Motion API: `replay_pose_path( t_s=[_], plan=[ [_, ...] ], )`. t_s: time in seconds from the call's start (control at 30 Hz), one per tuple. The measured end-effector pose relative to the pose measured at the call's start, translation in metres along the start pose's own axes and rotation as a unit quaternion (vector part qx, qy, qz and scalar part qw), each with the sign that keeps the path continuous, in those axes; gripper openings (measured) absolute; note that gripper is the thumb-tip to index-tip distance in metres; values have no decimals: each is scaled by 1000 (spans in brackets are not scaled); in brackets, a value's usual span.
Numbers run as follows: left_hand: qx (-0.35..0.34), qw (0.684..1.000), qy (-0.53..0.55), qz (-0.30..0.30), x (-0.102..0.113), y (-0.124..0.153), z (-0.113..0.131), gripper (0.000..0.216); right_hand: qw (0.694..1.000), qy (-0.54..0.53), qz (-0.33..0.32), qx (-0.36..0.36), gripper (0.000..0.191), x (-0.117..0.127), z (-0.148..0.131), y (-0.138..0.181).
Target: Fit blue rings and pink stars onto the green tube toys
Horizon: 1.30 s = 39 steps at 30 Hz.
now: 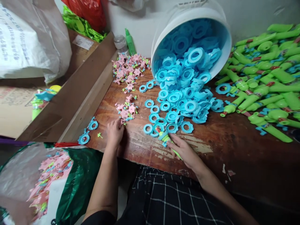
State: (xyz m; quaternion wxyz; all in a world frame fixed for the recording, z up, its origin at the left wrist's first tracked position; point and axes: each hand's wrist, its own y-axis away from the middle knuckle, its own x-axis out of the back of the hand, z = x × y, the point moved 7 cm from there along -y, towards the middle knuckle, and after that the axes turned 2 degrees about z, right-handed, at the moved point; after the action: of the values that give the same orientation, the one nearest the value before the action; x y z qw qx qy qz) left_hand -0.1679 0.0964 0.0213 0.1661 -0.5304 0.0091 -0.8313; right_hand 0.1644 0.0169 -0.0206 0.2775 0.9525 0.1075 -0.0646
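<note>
1. The right hand (184, 150) is closed around the lower part of a green toy piece (164, 137), holding it tilted, with its red-striped tip pointing away from the palm, over the nearest blue rings.
2. The left hand (114, 132) has its fingers bent and drawn together at the near edge of a small pink cluster (126, 111); whether they grip anything cannot be told.
3. Beyond that cluster, farther from the left hand, lies a larger pink pile (127, 67) on the wooden surface (138, 143).
4. Ahead of the right hand, a heap of blue rings (187, 93) spills from a tipped white bucket (226, 43), with more rings inside.
5. Well to the right of the right hand, green pieces (278, 86) lie heaped, many with blue and red parts fitted. They look partly or fully assembled; which is unclear.
6. The held piece already carries blue and red parts, so some assembly seems done on it; no pink part shows there.
7. Much appears left: loose rings and pink parts abound, and a green bag (82, 175) left of and below the left hand holds more pink parts.
</note>
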Motion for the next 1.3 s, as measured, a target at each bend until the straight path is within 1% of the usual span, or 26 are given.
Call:
replay_pose_path(
  t_s=[0.03,0.1,0.13,0.17,0.2,0.23,0.27,0.33,0.37,0.4,0.43,0.47,0.53,0.63,0.73,0.77,0.83,0.93,1.0,1.07,1.1,1.13,1.17,1.2,1.27,1.3],
  plan=[
    [-6,1000,14,13,3,4,-1,33,1000,-5,12,6,79,1,-1,-3],
    [-12,992,89,90,14,18,8,34,1000,0,17,15,79,2,-2,-6],
    [-6,979,158,132,19,27,15,38,1000,7,11,19,75,3,-2,-6],
    [6,956,246,160,22,36,23,41,1000,14,6,26,70,3,-2,-5],
    [26,921,350,167,21,44,32,44,999,19,2,35,65,5,-2,-3],
    [50,877,455,146,16,51,43,42,999,23,1,46,63,7,-3,0],
    [75,828,547,97,5,57,56,38,998,25,4,58,62,11,-3,4],
    [128,740,658,-55,-24,72,87,36,996,38,19,77,66,22,-4,12],
    [150,711,676,-127,-38,82,101,40,995,54,28,83,68,29,-5,16],
    [159,700,671,-187,-50,91,113,44,992,78,38,89,69,37,-6,21],
    [149,712,647,-229,-59,100,123,49,988,110,52,98,69,46,-7,25],
    [120,740,611,-255,-66,107,131,53,981,148,67,111,66,55,-8,30],
    [27,808,523,-270,-75,115,144,52,959,225,98,140,59,73,-13,41],
    [-83,866,427,-247,-80,118,160,45,929,302,145,157,53,95,-15,59],
    [-120,899,363,-213,-86,114,167,47,922,329,144,146,49,98,-14,70],
    [-126,902,356,-209,-88,113,168,45,921,333,137,146,47,95,-13,71],
    [-128,893,371,-219,-92,112,168,44,919,341,131,150,45,88,-14,73],
    [-79,869,426,-240,-92,113,162,52,907,348,159,174,42,84,-21,74],
    [-6,828,499,-257,-88,113,155,59,903,344,179,185,42,86,-26,76],
    [56,758,581,-292,-85,116,154,64,908,329,189,178,42,92,-29,79],
    [65,730,605,-311,-84,118,157,64,914,317,191,168,43,96,-30,80],
    [54,721,608,-328,-82,119,160,61,919,305,192,158,44,99,-30,80],
    [24,736,588,-334,-81,120,163,55,923,297,193,150,44,102,-30,81],
    [-18,769,549,-328,-81,121,165,48,924,296,192,146,44,104,-30,80],
    [-101,839,453,-284,-81,121,167,37,920,315,180,151,43,104,-29,79],
    [-131,861,416,-260,-83,121,168,36,914,331,172,158,43,102,-28,78]
  ],
)
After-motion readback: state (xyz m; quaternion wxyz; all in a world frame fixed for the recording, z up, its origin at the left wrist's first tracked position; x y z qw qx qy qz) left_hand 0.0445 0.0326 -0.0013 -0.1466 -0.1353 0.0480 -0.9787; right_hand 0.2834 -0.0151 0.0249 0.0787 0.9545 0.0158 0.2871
